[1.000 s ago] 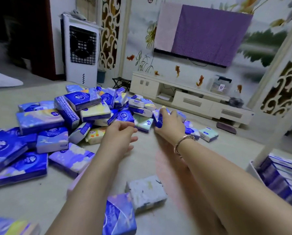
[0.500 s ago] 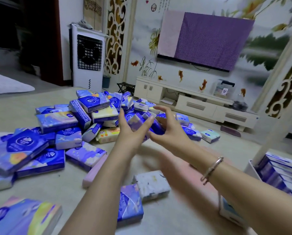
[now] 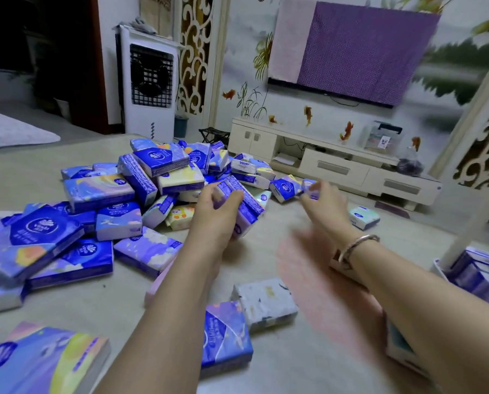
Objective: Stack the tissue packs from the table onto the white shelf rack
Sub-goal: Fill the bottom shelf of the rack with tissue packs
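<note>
A big pile of blue, purple and pale tissue packs (image 3: 101,191) covers the left and middle of the table (image 3: 280,251). My left hand (image 3: 212,214) grips two blue packs (image 3: 246,206) held on edge at the pile's right side. Further right, my right hand (image 3: 325,206), a bangle on its wrist, curls its fingers on a small blue-and-white pack (image 3: 308,186); that hand is blurred. The white shelf rack (image 3: 439,265) stands at the right edge, with purple packs (image 3: 476,277) stacked in it.
Loose packs lie near me: a blue one (image 3: 226,336), a grey-white one (image 3: 266,302), a large one (image 3: 38,362) at the bottom left, a mint one (image 3: 364,217) beyond my right wrist. A white TV cabinet (image 3: 337,166) and a fan unit (image 3: 149,83) stand behind.
My hands, together on packs half a second ago, have parted. The left keeps the blue packs. The right has moved right to another small pack.
</note>
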The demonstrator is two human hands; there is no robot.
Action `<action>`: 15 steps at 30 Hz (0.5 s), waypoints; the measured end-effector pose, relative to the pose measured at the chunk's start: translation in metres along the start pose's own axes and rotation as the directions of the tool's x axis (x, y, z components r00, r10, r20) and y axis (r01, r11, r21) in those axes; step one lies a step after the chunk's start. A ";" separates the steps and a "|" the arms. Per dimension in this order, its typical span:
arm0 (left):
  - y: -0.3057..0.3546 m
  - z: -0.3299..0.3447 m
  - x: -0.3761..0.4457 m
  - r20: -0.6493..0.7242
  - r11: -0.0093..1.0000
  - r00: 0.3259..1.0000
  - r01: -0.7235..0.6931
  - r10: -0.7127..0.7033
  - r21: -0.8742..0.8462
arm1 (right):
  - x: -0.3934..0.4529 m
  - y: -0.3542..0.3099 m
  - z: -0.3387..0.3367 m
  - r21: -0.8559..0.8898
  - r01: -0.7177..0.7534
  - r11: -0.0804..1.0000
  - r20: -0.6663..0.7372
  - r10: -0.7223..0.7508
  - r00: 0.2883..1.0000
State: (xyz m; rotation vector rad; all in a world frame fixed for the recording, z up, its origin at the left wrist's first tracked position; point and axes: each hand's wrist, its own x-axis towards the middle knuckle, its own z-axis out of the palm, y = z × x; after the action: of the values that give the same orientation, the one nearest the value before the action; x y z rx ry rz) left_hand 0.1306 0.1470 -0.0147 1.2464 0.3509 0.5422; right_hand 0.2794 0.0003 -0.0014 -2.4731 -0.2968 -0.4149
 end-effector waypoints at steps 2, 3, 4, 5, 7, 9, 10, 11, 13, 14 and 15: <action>0.000 0.000 0.000 -0.008 1.000 1.000 0.002 -0.002 0.005 | 0.010 0.020 0.001 -0.284 -0.101 0.954 0.080 0.129 0.988; 0.000 0.000 0.000 -0.009 1.000 1.000 0.004 -0.004 0.015 | 0.012 0.028 0.003 -0.341 -0.132 0.931 0.111 0.179 0.978; 0.001 0.000 0.000 -0.007 1.000 1.000 0.000 0.000 0.019 | 0.012 0.033 0.004 -0.366 -0.146 0.919 0.116 0.201 0.973; 0.001 0.000 -0.001 -0.005 1.000 1.000 -0.006 0.006 0.020 | 0.013 0.037 0.005 -0.372 -0.145 0.917 0.104 0.196 0.975; 0.004 0.002 -0.004 0.003 1.000 1.000 -0.017 0.017 0.006 | 0.012 0.039 0.002 -0.359 -0.111 0.927 0.104 0.158 0.982; 0.011 0.005 -0.009 0.022 0.999 1.000 -0.021 0.022 -0.024 | 0.005 0.036 -0.007 -0.302 -0.070 0.951 0.186 0.130 0.974; 0.015 0.007 -0.013 0.035 0.999 0.999 -0.023 0.024 -0.038 | 0.000 0.033 -0.013 -0.267 -0.042 0.963 0.239 0.108 0.965; 0.019 0.010 -0.018 0.052 0.999 0.998 -0.026 0.028 -0.041 | -0.006 0.029 -0.020 -0.217 -0.012 0.976 0.287 0.076 0.955; 0.030 0.016 -0.031 0.094 0.999 0.995 -0.031 0.034 -0.034 | -0.025 0.016 -0.036 0.003 0.002 1.000 0.363 -0.003 0.932; 0.036 0.019 -0.039 0.112 0.999 0.993 -0.029 0.033 -0.037 | -0.036 0.009 -0.043 0.178 -0.021 0.984 0.381 -0.049 0.923; 0.040 0.021 -0.047 0.126 0.999 0.991 -0.027 0.032 -0.042 | -0.047 0.001 -0.052 0.353 -0.062 0.934 0.382 -0.084 0.920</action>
State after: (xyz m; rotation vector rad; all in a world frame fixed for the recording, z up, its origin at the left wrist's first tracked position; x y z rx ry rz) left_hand 0.0955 0.1123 0.0276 1.2421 0.2140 0.4905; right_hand 0.2241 -0.0373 0.0210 -2.1714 -0.5026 0.1346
